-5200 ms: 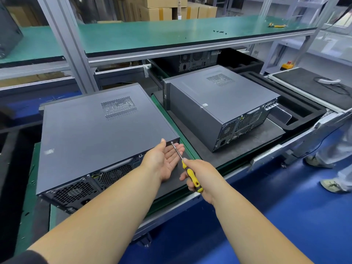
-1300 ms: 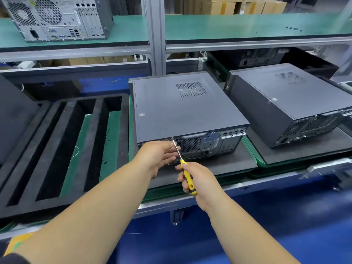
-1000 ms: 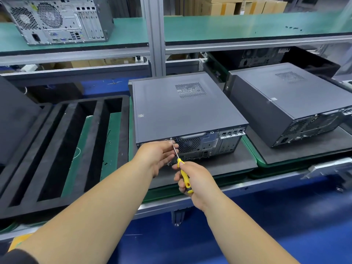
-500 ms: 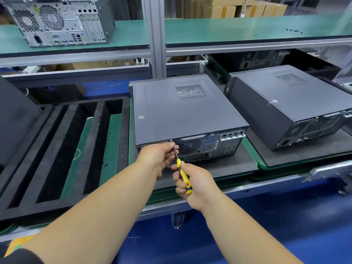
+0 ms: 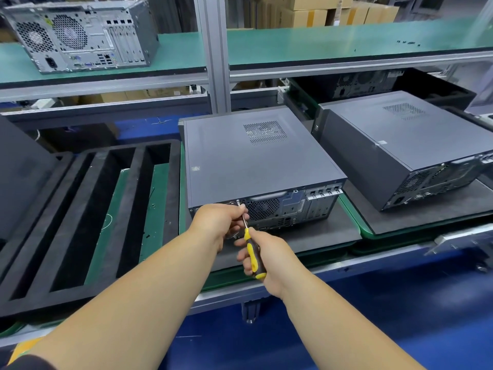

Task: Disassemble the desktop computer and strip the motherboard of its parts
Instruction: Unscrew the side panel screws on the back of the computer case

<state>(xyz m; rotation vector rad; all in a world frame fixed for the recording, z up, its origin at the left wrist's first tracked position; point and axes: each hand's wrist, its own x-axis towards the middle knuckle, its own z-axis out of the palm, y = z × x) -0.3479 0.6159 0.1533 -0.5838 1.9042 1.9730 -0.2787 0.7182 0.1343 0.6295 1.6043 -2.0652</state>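
While the desktop computer [image 5: 256, 161] is lying flat on a dark foam mat [image 5: 320, 233] at the near edge of the green workbench [image 5: 354, 214], its rear panel is facing the person and its grey side cover, with a perforated vent patch near the far end, is facing up. The screwdriver [image 5: 252, 249] is slanting up from the lower right, its metal shaft reaching toward a screw [image 5: 237, 201] at the top edge of the rear panel, just left of the round fan grille. The right hand [image 5: 269, 259] is gripping the yellow-and-black handle with the fingers wrapped round it. The left hand [image 5: 220, 222] is sitting against the rear panel with its fingers curled, and the fingertips are pinching the shaft close to the tip, steadying it at the screw. Just to the left of the computer, a black foam tray [image 5: 88, 222] with long parallel slots is lying on the bench. To the right, a second computer [image 5: 405, 148] of the same kind is resting on its own dark mat, angled slightly away. Behind both, an aluminium post [image 5: 214, 54] is carrying a green upper shelf [image 5: 306, 46], where a bare silver chassis [image 5: 80, 36] is standing at the far left with its rear ports and fan grilles turned this way. Cardboard boxes [image 5: 320, 14] are stacked beyond the shelf, and the floor below the bench is blue.
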